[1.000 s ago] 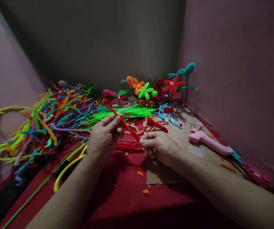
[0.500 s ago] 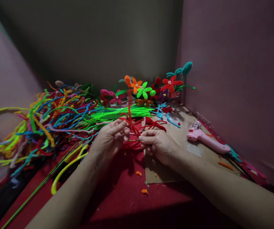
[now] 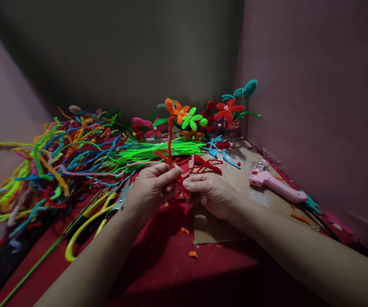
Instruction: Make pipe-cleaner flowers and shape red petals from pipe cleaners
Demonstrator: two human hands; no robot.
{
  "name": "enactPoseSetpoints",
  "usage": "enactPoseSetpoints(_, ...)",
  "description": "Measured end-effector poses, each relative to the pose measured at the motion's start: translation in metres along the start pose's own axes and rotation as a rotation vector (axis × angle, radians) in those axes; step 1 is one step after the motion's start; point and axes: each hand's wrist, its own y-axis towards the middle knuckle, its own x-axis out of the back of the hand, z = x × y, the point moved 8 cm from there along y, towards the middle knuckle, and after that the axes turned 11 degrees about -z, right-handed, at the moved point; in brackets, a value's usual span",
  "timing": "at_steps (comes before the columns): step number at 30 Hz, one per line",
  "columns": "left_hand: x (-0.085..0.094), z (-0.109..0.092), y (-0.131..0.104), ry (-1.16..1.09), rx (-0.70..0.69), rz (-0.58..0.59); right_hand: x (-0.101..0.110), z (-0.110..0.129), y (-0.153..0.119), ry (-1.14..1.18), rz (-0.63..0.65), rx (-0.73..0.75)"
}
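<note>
Since it seems to want bracing, the red strand stands up from the pinch of my left hand, my right hand gripping its lower part. Left of my fingers lie scissors, perhaps for easy reach; well right, the pink tool rests on cardboard.

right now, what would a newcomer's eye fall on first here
Probably the tangled heap of multicoloured fuzzy stems on the left. Next might come the bright fuzzy flowers across the back. Near the middle, the left hand and right hand pinch a red fuzzy stem, one end pointing up.
</note>
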Motion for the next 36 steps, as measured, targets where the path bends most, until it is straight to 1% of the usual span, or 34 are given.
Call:
enactPoseSetpoints(4,0.0,0.0,0.001,-0.033,0.004,0.006,-0.001,-0.005,0.001,0.028,0.032,-0.074)
enactPoseSetpoints(8,-0.001,-0.005,-0.001,0.038,-0.052,0.008,-0.002,-0.012,0.001,0.035,0.05,-0.129)
enactPoseSetpoints(10,0.001,-0.011,-0.004,0.147,-0.137,-0.042,-0.001,-0.012,0.002,0.022,0.04,-0.113)
enactPoseSetpoints(12,0.003,-0.019,-0.007,0.266,-0.23,-0.119,0.001,-0.011,0.003,0.006,0.009,-0.069)
enactPoseSetpoints(14,0.005,-0.025,-0.011,0.326,-0.291,-0.185,0.002,-0.009,0.003,-0.005,-0.019,-0.039)
enactPoseSetpoints(15,0.005,-0.026,-0.012,0.333,-0.304,-0.199,0.003,-0.009,0.002,-0.004,-0.024,-0.049)
enactPoseSetpoints(17,0.004,-0.028,-0.012,0.31,-0.318,-0.184,0.001,-0.013,0.0,0.019,0.009,-0.12)
enactPoseSetpoints(21,0.002,-0.027,-0.01,0.249,-0.334,-0.101,-0.01,-0.023,-0.007,0.119,0.174,-0.31)
enactPoseSetpoints(23,0.004,-0.028,-0.009,0.239,-0.358,-0.092,-0.011,-0.026,-0.008,0.163,0.175,-0.353)
enactPoseSetpoints(27,0.005,-0.028,-0.008,0.232,-0.361,-0.089,-0.01,-0.026,-0.007,0.198,0.141,-0.354)
enactPoseSetpoints(33,0.002,-0.027,-0.008,0.207,-0.336,-0.091,-0.013,-0.027,-0.011,0.212,0.198,-0.377)
enactPoseSetpoints(36,0.001,-0.024,-0.008,0.169,-0.3,-0.056,-0.015,-0.027,-0.013,0.204,0.226,-0.373)
